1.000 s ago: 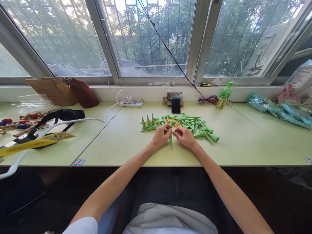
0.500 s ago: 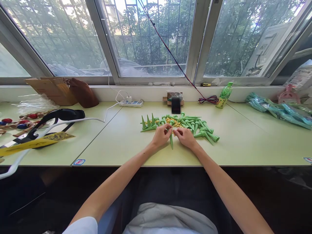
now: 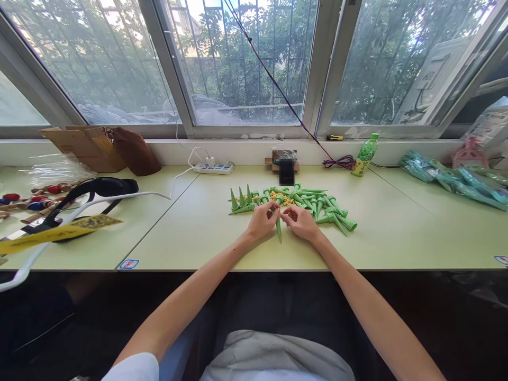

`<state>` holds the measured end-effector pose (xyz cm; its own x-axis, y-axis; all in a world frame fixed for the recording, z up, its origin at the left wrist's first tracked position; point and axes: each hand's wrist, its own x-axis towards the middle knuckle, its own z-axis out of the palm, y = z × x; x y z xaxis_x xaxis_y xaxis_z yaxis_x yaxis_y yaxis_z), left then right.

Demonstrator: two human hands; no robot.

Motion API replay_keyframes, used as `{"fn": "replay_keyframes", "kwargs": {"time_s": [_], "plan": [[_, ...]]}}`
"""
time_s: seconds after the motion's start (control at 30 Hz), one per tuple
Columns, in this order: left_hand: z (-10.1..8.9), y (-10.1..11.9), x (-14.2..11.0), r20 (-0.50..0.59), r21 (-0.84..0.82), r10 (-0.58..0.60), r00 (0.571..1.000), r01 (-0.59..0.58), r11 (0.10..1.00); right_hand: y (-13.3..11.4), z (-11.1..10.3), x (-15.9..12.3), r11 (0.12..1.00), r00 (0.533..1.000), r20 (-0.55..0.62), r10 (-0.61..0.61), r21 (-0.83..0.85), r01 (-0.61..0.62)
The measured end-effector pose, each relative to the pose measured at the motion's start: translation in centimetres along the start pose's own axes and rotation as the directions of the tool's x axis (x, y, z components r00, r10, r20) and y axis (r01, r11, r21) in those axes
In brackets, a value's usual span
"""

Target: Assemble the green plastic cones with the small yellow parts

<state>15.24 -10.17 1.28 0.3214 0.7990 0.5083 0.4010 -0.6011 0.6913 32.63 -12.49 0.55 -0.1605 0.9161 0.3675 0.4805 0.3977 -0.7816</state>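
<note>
My left hand [image 3: 263,219] is closed around a green plastic watering spike [image 3: 279,230], its narrow tip pointing down toward me. Close beside it, my right hand [image 3: 300,222] has thumb and fingertips pinched together at the spike's side; whatever is between them is too small to make out. Just beyond both hands lies a heap of similar green spikes [image 3: 317,201], with small yellow pieces [image 3: 286,198] scattered among them. To the left of the heap, several spikes [image 3: 242,198] stand with their points up, and one lies flat in front of them.
At the back of the table [image 3: 190,238] are a small cardboard box [image 3: 270,160], a power strip [image 3: 216,168] and a green drink bottle [image 3: 365,155]. Black headgear [image 3: 99,186] and a white cable [image 3: 154,194] lie left. Teal plastic packets [image 3: 456,177] are at the right.
My right hand's fingers have shifted and curled slightly near the spike; the yellowish bit seen below its fingertips no longer shows. My left hand and the spike stay in place.
</note>
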Motion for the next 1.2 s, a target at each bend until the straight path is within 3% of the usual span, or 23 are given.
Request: {"fn": "replay_keyframes", "kwargs": {"time_s": [0.2, 0.93, 1.2], "plan": [[0.11, -0.03, 0.02, 0.001, 0.003, 0.003, 1.000, -0.003, 1.000, 0.12, 0.05, 0.10, 0.998, 1.000, 0.014, -0.002, 0.065, 0.001], [0.20, -0.03, -0.03, 0.021, 0.014, 0.009, 1.000, -0.009, 1.000, 0.03, 0.03, 0.27, 0.989, 1.000, -0.001, -0.023, -0.143, 0.023], [0.15, -0.16, 0.01, 0.007, 0.020, 0.012, 1.000, -0.012, 1.000, -0.08, -0.08, 0.10, 0.997, 1.000, 0.015, -0.010, -0.074, 0.011]]}}
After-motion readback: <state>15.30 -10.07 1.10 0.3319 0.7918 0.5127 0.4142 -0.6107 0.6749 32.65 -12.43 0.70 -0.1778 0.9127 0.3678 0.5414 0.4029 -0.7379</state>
